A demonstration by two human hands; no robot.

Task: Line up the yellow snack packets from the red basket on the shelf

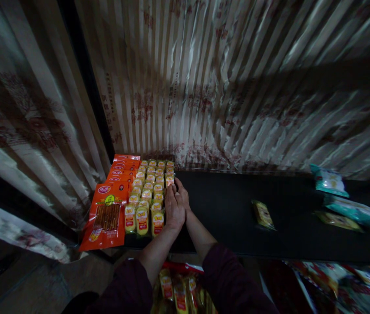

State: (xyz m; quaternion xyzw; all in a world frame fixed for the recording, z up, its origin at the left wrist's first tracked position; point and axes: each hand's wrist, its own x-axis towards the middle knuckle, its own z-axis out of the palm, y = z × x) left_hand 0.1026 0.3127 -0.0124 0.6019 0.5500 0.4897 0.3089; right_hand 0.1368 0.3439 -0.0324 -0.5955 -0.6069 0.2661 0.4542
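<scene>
Both my hands rest side by side on a dark shelf (231, 209), against the right edge of rows of small yellow snack packets (147, 192). My left hand (173, 208) lies flat with fingers stretched forward, touching the rightmost row. My right hand (183, 195) lies next to it, fingers extended toward the back; I see nothing held in it. A stack of orange snack bags (109, 209) lies left of the yellow packets.
A single yellow packet (262, 213) lies alone mid-shelf. Green and white bags (330, 181) sit at the right end. Striped curtains (237, 87) hang behind and at left. More yellow packets (180, 292) and colourful bags (332, 283) fill the level below.
</scene>
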